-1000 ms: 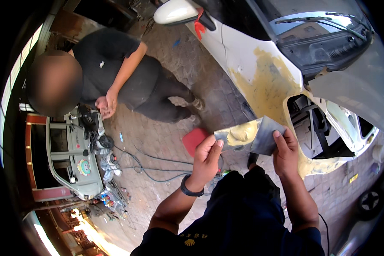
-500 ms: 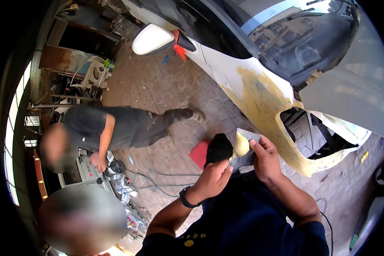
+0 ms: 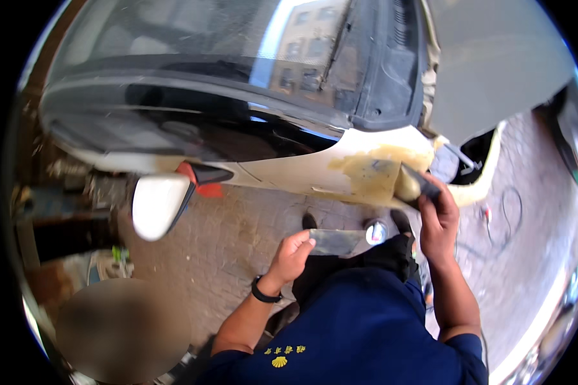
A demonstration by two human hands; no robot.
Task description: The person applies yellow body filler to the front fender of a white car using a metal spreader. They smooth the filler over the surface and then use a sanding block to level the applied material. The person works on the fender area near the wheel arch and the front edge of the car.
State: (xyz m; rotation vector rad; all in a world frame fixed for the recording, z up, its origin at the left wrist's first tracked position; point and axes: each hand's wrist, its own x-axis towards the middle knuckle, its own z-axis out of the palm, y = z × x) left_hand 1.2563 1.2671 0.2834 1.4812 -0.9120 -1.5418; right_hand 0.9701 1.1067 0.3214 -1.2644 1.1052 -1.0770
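Observation:
In my right hand (image 3: pixel 438 221) is a dark, flat putty spreader (image 3: pixel 428 185). A pale yellow lump of body filler (image 3: pixel 406 188) sits on its face. The spreader is at the white car's front fender (image 3: pixel 382 136), beside a patch of dried yellow filler (image 3: pixel 366 172); whether it touches the panel I cannot tell. Lower and to the left, my left hand (image 3: pixel 291 255) pinches one end of a thin grey rectangular putty plate (image 3: pixel 335 242), held out level in front of my body. Smears show on the plate.
A white side mirror (image 3: pixel 157 204) with red material at its base juts from the car at left. The grey hood (image 3: pixel 494 64) stands raised at upper right. A round can (image 3: pixel 376 231) is near my feet on the paved floor (image 3: pixel 221 247). A cable (image 3: pixel 508 221) lies at right.
My view has turned toward the car. My hands have parted: the right has brought filler up to the fender, while the left holds its plate lower. The co-worker at left is out of view.

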